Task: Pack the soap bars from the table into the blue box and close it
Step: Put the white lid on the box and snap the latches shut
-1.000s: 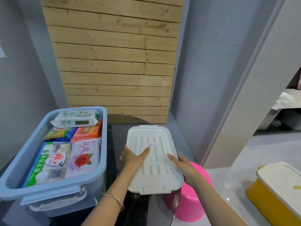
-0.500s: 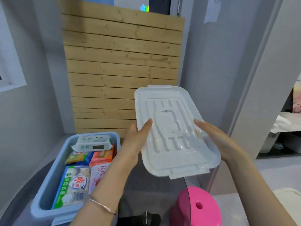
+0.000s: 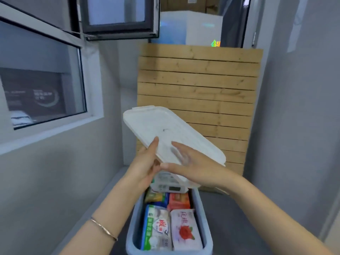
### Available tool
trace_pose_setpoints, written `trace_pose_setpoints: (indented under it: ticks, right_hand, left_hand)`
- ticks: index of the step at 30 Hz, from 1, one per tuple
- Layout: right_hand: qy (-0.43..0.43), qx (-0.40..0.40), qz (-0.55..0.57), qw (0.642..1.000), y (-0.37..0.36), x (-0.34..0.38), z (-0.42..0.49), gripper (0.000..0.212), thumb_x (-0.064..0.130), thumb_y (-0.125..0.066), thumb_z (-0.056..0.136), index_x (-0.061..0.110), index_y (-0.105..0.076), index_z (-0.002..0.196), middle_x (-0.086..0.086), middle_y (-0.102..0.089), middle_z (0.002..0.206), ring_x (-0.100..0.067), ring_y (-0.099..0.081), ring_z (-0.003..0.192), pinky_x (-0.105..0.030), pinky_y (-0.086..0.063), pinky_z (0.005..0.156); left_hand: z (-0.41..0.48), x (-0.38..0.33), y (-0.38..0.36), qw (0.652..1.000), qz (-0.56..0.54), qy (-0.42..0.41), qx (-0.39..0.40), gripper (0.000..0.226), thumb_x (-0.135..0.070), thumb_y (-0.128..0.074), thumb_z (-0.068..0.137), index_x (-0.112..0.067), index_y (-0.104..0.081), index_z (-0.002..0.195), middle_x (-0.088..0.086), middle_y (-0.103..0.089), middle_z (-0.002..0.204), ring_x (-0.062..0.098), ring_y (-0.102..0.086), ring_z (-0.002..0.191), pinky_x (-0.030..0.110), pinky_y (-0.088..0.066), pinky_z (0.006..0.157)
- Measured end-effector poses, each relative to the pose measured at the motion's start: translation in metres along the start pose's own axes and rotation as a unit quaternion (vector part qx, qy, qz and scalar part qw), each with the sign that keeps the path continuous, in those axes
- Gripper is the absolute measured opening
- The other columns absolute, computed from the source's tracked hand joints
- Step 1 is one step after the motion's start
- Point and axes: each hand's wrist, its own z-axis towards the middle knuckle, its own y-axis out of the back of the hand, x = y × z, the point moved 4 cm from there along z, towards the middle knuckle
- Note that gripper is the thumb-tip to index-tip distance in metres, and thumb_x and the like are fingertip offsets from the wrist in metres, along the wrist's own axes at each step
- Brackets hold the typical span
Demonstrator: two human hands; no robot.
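Observation:
The blue box (image 3: 205, 225) stands open at the bottom centre, filled with several wrapped soap bars: a green-and-white pack (image 3: 156, 227), a pink rose pack (image 3: 185, 230), an orange pack (image 3: 179, 200) and a white pack (image 3: 168, 185) at the far end. Above the box's far end the white lid (image 3: 165, 129) is held tilted in the air. My left hand (image 3: 145, 164) grips the lid's near left edge, thumb on top. My right hand (image 3: 191, 162) lies with its fingers spread on the lid's near right part.
A wooden slat panel (image 3: 198, 100) leans against the wall behind the box. A window (image 3: 42, 89) with a sill is on the left wall. Grey walls close in on both sides, and the dark table top (image 3: 235, 218) shows to the right of the box.
The lid has swung left, from beside the box to over its far end, tilting more. My right hand has shifted from the lid's right edge onto its near part. The view has risen and turned.

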Motion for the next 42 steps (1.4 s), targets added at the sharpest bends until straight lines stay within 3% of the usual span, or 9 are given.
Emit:
trace_pose_setpoints:
  ticks: [4, 7, 9, 11, 14, 17, 21, 33, 42]
  right_hand:
    - [0.053, -0.046, -0.025, 0.997, -0.024, 0.023, 0.023, 0.068, 0.032, -0.054, 0.092, 0.033, -0.019, 0.151, 0.003, -0.022, 0.159, -0.01, -0.017, 0.147, -0.032, -0.018, 0.121]
    - [0.099, -0.119, 0.065, 0.986, -0.017, 0.038, 0.028, 0.047, 0.014, -0.049, 0.095, 0.027, -0.039, 0.139, 0.011, -0.054, 0.128, 0.013, -0.051, 0.111, -0.005, -0.039, 0.095]
    - [0.08, -0.157, 0.188, 0.966, -0.004, 0.038, 0.028, 0.035, 0.015, -0.052, 0.095, 0.037, -0.047, 0.121, 0.013, -0.061, 0.113, 0.009, -0.058, 0.098, -0.011, -0.047, 0.084]
    - [0.027, -0.155, 0.35, 0.923, 0.005, 0.028, 0.026, 0.03, 0.016, -0.055, 0.092, 0.04, -0.056, 0.11, 0.008, -0.071, 0.105, -0.009, -0.069, 0.091, -0.028, -0.057, 0.078]
    - [-0.015, -0.122, 0.544, 0.83, 0.005, 0.012, 0.019, 0.031, 0.011, -0.052, 0.09, 0.026, -0.061, 0.116, -0.001, -0.076, 0.103, -0.017, -0.074, 0.089, -0.033, -0.061, 0.071]
    - [-0.077, -0.097, 0.615, 0.779, -0.008, -0.011, 0.011, 0.039, 0.012, -0.053, 0.086, 0.01, -0.06, 0.124, -0.013, -0.072, 0.115, -0.028, -0.069, 0.104, -0.042, -0.056, 0.088]
    - [-0.16, -0.113, 0.511, 0.837, -0.02, -0.051, -0.002, 0.041, 0.021, -0.063, 0.081, 0.01, -0.06, 0.12, -0.011, -0.074, 0.103, -0.027, -0.071, 0.089, -0.038, -0.058, 0.077]
    - [-0.31, -0.129, 0.352, 0.874, -0.087, -0.13, -0.026, 0.023, 0.016, -0.044, 0.093, 0.03, -0.062, 0.09, 0.004, -0.071, 0.085, -0.012, -0.068, 0.072, -0.02, -0.048, 0.048]
    - [-0.308, -0.132, 0.381, 0.862, -0.09, -0.139, -0.027, 0.022, 0.015, -0.043, 0.097, 0.027, -0.057, 0.109, 0.002, -0.069, 0.097, -0.02, -0.066, 0.089, -0.033, -0.052, 0.072]
  left_hand:
    - [-0.001, -0.018, 0.009, 0.997, -0.023, -0.046, 0.057, 0.053, -0.056, -0.043, 0.09, -0.025, -0.051, 0.131, 0.005, -0.07, 0.118, 0.019, -0.068, 0.106, 0.029, -0.059, 0.076]
    - [0.0, -0.033, 0.017, 0.991, 0.055, -0.105, 0.064, 0.058, -0.068, -0.029, 0.086, -0.041, -0.039, 0.137, -0.011, -0.063, 0.124, 0.007, -0.064, 0.109, 0.029, -0.053, 0.089]
    - [-0.002, -0.044, 0.024, 0.978, 0.141, -0.148, 0.031, 0.058, -0.07, -0.031, 0.084, -0.047, -0.037, 0.137, -0.026, -0.057, 0.125, 0.001, -0.055, 0.116, 0.024, -0.043, 0.097]
    - [0.0, -0.049, 0.036, 0.96, 0.212, -0.182, -0.029, 0.056, -0.064, -0.039, 0.087, -0.049, -0.03, 0.139, -0.039, -0.043, 0.126, 0.0, -0.04, 0.129, 0.017, -0.037, 0.102]
    - [0.006, -0.043, 0.062, 0.951, 0.252, -0.14, -0.11, 0.073, -0.057, -0.048, 0.086, -0.041, -0.011, 0.147, -0.021, -0.021, 0.15, 0.012, -0.015, 0.145, 0.04, -0.021, 0.117]
    - [0.008, -0.025, 0.079, 0.974, 0.192, -0.049, -0.109, 0.072, -0.05, -0.051, 0.088, -0.023, -0.021, 0.148, -0.002, -0.038, 0.149, 0.018, -0.047, 0.129, 0.036, -0.041, 0.104]
    - [0.005, 0.002, 0.087, 0.988, 0.13, -0.003, -0.086, 0.039, -0.023, -0.052, 0.093, -0.015, -0.051, 0.131, 0.004, -0.068, 0.115, 0.016, -0.069, 0.09, 0.026, -0.055, 0.06]
    - [-0.012, 0.099, 0.109, 0.957, 0.224, 0.115, -0.147, 0.036, -0.022, -0.047, 0.094, -0.019, -0.047, 0.13, -0.004, -0.061, 0.105, 0.008, -0.059, 0.081, 0.024, -0.043, 0.057]
    - [-0.007, 0.102, 0.106, 0.957, 0.226, 0.122, -0.136, 0.041, -0.022, -0.045, 0.094, -0.021, -0.04, 0.135, -0.008, -0.056, 0.1, 0.01, -0.058, 0.082, 0.027, -0.045, 0.06]
